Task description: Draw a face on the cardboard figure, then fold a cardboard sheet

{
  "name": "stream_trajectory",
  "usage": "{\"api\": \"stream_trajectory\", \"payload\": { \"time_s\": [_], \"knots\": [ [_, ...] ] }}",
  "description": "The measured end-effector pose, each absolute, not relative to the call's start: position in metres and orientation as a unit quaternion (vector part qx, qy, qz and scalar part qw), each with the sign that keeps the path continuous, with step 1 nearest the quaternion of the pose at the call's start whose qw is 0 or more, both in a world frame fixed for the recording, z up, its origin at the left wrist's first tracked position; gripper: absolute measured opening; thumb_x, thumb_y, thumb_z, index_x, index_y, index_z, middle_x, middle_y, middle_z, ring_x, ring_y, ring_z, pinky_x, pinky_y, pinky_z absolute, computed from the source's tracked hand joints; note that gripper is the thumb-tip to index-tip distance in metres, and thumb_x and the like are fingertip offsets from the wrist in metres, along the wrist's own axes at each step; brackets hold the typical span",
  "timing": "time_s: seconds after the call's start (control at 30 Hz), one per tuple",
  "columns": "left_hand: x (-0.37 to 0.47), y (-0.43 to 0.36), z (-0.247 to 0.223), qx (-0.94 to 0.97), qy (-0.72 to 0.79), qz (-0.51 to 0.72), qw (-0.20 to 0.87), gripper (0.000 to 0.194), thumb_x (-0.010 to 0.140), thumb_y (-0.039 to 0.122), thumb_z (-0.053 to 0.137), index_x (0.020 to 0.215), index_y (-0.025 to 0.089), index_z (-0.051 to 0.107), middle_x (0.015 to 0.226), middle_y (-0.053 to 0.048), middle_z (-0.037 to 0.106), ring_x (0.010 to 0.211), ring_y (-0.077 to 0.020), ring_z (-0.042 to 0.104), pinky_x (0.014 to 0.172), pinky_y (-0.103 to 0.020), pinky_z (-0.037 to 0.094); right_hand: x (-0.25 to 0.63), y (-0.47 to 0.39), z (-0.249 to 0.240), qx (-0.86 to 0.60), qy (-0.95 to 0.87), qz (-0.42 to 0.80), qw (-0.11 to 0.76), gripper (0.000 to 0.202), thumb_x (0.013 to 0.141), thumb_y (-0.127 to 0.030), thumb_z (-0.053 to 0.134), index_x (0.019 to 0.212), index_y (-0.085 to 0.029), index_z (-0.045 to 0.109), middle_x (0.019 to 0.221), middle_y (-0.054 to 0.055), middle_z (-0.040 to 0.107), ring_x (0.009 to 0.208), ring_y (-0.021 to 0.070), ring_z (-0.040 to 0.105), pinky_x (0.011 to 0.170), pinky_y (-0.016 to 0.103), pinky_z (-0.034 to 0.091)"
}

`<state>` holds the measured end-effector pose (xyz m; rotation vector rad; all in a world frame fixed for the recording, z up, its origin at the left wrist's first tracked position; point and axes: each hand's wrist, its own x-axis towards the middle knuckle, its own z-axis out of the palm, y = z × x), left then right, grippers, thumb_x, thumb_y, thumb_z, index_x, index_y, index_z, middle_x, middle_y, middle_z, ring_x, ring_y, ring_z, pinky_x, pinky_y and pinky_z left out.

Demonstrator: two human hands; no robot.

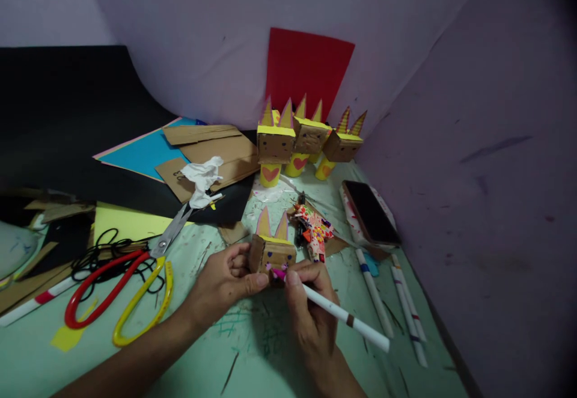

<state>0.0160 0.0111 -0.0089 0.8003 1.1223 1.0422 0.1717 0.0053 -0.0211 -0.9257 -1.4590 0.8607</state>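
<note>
My left hand [232,278] grips a small cardboard box head [282,249] by its left side and lower edge. The head has two tall pointed yellow ears, a yellow top strip, dark drawn eyes and pink marks on its face. In my right hand [313,305] is a white marker [347,317] with a pink tip end, held like a pen. Its tip meets or nearly meets the front of the box head, low on the face. Behind stand three similar cardboard figures [276,145] with yellow tube bodies and hearts.
Red-and-yellow-handled scissors [164,244] and black cord [108,254] lie left. Cardboard pieces [216,145], crumpled white tissue [202,175] and black paper [67,115] are behind. A phone [372,211], several markers [374,293] and a floral-patterned glue gun-like object [315,229] sit right. Red card [306,67] leans on the wall.
</note>
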Motion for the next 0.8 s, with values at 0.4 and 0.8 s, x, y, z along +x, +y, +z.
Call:
{"api": "stream_trajectory", "payload": {
  "time_s": [0.4, 0.8],
  "knots": [
    [0.0156, 0.0101, -0.0106, 0.362, 0.472, 0.472, 0.651, 0.060, 0.060, 0.032, 0.084, 0.110, 0.013, 0.058, 0.102, -0.013, 0.074, 0.097, -0.0283, 0.069, 0.084, -0.033, 0.054, 0.1698, 0.0085, -0.0249, -0.398, -0.663, 0.293, 0.562, 0.009, 0.089, -0.016, 0.053, 0.084, -0.023, 0.056, 0.074, 0.001, 0.063, 0.066, 0.0144, 0.061, 0.058, 0.025, 0.048],
    [0.0148, 0.0099, -0.0115, 0.369, 0.479, 0.469, 0.644, 0.060, 0.058, 0.034, 0.084, 0.109, 0.013, 0.060, 0.102, -0.013, 0.074, 0.096, -0.0296, 0.069, 0.083, -0.035, 0.054, 0.1683, 0.0066, -0.0190, -0.413, -0.647, 0.319, 0.556, 0.011, 0.089, -0.016, 0.052, 0.081, -0.024, 0.054, 0.072, -0.003, 0.061, 0.064, 0.0118, 0.058, 0.059, 0.023, 0.045]
  ]
}}
